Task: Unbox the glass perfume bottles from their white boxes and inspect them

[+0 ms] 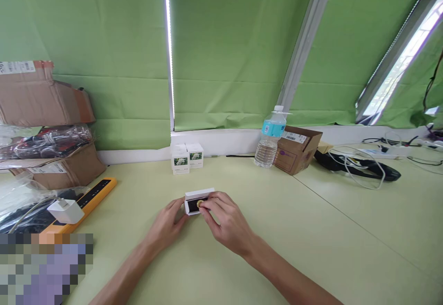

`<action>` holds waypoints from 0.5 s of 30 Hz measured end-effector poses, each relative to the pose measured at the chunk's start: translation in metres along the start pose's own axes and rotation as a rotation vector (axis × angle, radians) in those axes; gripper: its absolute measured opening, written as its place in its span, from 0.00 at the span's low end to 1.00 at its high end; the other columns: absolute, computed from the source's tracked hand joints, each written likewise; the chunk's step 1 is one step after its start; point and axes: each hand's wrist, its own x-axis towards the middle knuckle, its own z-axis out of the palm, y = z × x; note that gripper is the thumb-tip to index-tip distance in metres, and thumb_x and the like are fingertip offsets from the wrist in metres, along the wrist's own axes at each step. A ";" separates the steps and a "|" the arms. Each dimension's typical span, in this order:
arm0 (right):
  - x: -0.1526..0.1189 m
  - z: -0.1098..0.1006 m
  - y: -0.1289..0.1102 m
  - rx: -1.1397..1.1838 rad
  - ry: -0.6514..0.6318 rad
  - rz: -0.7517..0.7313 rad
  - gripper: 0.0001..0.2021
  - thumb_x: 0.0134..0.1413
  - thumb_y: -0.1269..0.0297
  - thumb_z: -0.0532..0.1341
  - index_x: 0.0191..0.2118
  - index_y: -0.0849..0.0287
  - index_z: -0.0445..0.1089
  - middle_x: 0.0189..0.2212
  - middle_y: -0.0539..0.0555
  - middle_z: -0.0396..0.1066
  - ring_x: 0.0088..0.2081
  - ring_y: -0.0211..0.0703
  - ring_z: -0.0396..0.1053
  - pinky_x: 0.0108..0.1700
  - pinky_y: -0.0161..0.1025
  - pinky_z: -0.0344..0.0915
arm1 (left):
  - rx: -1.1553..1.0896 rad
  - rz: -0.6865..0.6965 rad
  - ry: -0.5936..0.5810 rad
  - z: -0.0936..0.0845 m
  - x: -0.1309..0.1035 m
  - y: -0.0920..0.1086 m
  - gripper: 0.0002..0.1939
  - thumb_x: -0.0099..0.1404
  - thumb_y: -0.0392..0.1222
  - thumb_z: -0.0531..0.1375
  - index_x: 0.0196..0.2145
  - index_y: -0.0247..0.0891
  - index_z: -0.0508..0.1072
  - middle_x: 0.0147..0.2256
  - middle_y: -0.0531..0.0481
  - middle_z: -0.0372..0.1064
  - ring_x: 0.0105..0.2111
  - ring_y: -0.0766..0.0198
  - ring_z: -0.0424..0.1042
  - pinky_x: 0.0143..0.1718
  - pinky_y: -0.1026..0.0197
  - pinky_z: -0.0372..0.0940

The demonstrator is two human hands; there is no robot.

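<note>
A small white box with a dark interior lies open on its side over the table in front of me. My left hand grips its left end between thumb and fingers. At the box's right half, my right hand has thumb and fingertips closed on a small gold round piece, which sits against the dark inside. Part of that piece is hidden by the fingertips, and its exact kind is too small to tell. Other fingers of the right hand rest near the box's right edge.
Small white boxes with flower pictures stand by the wall. Behind to the right are a water bottle, a brown carton and a black device with a white cable. On the left, cartons are stacked beside an orange power strip.
</note>
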 end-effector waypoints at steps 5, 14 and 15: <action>0.003 -0.004 0.006 0.003 0.127 -0.043 0.10 0.58 0.74 0.57 0.44 0.57 0.68 0.39 0.55 0.72 0.45 0.47 0.67 0.48 0.47 0.67 | -0.014 -0.017 0.007 -0.004 0.001 0.006 0.20 0.66 0.37 0.53 0.55 0.46 0.64 0.54 0.49 0.67 0.52 0.58 0.68 0.51 0.56 0.65; -0.002 0.000 0.012 0.037 0.162 0.049 0.10 0.60 0.71 0.56 0.46 0.56 0.67 0.42 0.58 0.69 0.45 0.45 0.70 0.44 0.41 0.71 | 0.063 0.171 0.260 0.011 -0.004 -0.008 0.27 0.66 0.38 0.55 0.59 0.46 0.51 0.54 0.44 0.67 0.52 0.56 0.70 0.51 0.52 0.66; -0.003 0.001 0.012 0.039 0.160 0.044 0.10 0.60 0.71 0.56 0.46 0.56 0.67 0.43 0.58 0.68 0.45 0.45 0.70 0.44 0.41 0.71 | 0.072 0.223 0.316 0.013 -0.004 -0.010 0.27 0.66 0.38 0.56 0.59 0.46 0.50 0.55 0.43 0.66 0.53 0.56 0.69 0.52 0.51 0.66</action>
